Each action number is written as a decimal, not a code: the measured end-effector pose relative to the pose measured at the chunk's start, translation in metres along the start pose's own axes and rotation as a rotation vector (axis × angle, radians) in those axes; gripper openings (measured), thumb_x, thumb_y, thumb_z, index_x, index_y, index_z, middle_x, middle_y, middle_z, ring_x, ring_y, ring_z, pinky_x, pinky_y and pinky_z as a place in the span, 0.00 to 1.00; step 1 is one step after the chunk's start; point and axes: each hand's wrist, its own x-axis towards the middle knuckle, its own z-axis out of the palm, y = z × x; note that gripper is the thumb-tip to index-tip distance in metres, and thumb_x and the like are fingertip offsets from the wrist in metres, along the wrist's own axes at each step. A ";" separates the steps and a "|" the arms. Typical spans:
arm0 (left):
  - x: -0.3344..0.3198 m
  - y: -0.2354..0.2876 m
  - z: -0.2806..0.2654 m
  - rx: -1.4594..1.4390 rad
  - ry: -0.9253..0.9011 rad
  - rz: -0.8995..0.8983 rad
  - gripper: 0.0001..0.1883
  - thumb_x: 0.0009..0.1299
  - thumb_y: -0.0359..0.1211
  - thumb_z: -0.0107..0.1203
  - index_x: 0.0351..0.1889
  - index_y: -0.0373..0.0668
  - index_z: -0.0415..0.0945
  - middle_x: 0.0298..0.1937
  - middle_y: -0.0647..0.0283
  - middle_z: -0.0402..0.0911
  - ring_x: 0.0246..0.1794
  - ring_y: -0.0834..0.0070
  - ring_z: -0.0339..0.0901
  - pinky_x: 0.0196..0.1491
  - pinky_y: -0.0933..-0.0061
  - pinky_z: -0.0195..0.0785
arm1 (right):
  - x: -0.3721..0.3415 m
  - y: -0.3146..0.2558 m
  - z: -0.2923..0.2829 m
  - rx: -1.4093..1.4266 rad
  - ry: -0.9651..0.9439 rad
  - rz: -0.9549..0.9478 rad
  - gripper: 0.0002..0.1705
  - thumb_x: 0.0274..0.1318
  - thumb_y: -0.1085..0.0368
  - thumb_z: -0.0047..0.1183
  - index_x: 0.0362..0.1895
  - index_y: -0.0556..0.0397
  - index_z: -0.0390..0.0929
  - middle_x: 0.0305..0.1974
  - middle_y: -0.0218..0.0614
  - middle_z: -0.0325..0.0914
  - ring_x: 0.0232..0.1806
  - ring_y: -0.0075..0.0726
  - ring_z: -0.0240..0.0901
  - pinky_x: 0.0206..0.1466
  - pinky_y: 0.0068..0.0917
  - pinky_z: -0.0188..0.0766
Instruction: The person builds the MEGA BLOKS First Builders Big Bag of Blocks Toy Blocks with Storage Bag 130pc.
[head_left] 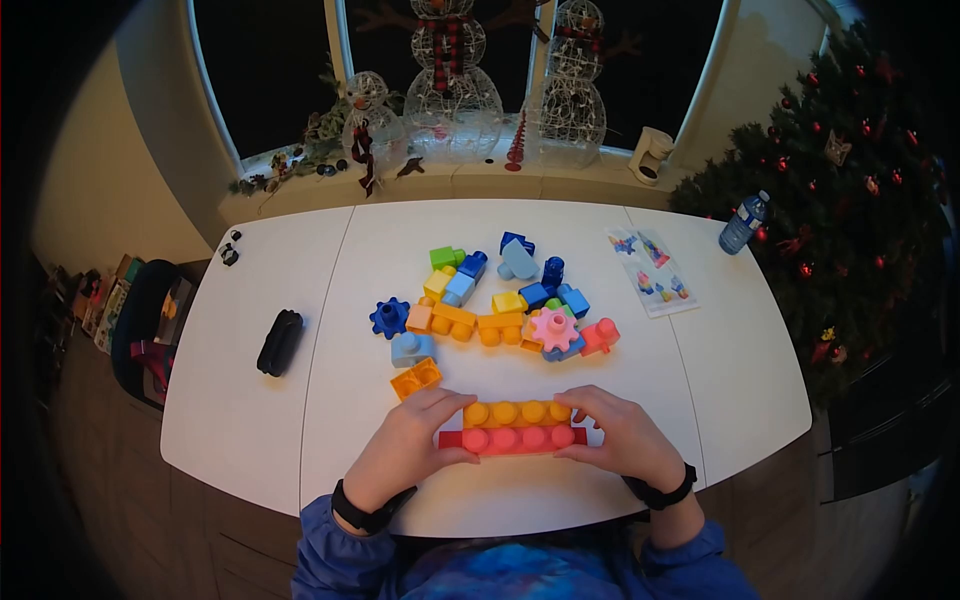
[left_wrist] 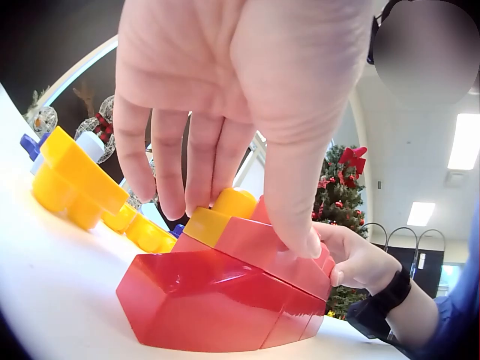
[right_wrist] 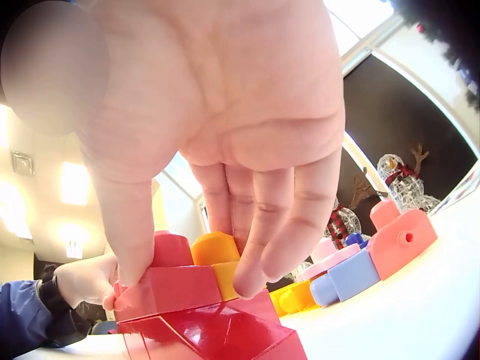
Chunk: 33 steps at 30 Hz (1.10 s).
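Near the table's front edge stands a stack of toy building blocks. A coral row [head_left: 518, 438] with round studs sits beside a yellow-orange row [head_left: 518, 413], both on top of a red block [left_wrist: 202, 300] with slanted ends. My left hand [head_left: 418, 440] pinches the stack's left end, thumb on the coral side and fingers on the yellow side. At the right end, my right hand [head_left: 622, 440] grips the same way with thumb and fingers. Just beyond my left hand, an orange block [head_left: 416, 379] lies tipped with its hollow side showing.
Several joined and loose blocks spread across the middle, among them a blue gear [head_left: 389, 317], a pink gear [head_left: 553, 329] and a coral block [head_left: 600, 336]. A black case [head_left: 280, 343] lies at left. A picture sheet [head_left: 655, 275] and a water bottle [head_left: 744, 222] are at the right.
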 end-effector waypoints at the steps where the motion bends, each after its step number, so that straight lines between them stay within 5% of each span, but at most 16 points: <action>1: 0.000 0.000 0.000 -0.002 0.005 -0.001 0.37 0.52 0.40 0.81 0.60 0.41 0.80 0.55 0.53 0.83 0.57 0.51 0.80 0.60 0.60 0.75 | 0.000 0.000 0.000 0.001 0.000 -0.006 0.35 0.51 0.60 0.75 0.62 0.50 0.75 0.56 0.40 0.80 0.45 0.44 0.85 0.48 0.34 0.83; 27: -0.006 0.005 0.003 0.025 0.019 -0.006 0.38 0.54 0.39 0.80 0.63 0.41 0.78 0.58 0.53 0.82 0.57 0.51 0.80 0.61 0.59 0.75 | 0.002 -0.001 -0.001 -0.047 0.005 -0.060 0.35 0.51 0.59 0.74 0.62 0.53 0.76 0.56 0.44 0.80 0.54 0.53 0.81 0.56 0.40 0.80; 33: -0.002 0.000 -0.009 0.050 0.084 0.018 0.32 0.57 0.39 0.79 0.59 0.40 0.80 0.52 0.54 0.85 0.54 0.53 0.82 0.56 0.62 0.77 | 0.002 0.000 -0.001 -0.036 0.003 -0.067 0.34 0.51 0.60 0.74 0.62 0.53 0.75 0.57 0.44 0.79 0.54 0.54 0.80 0.56 0.39 0.80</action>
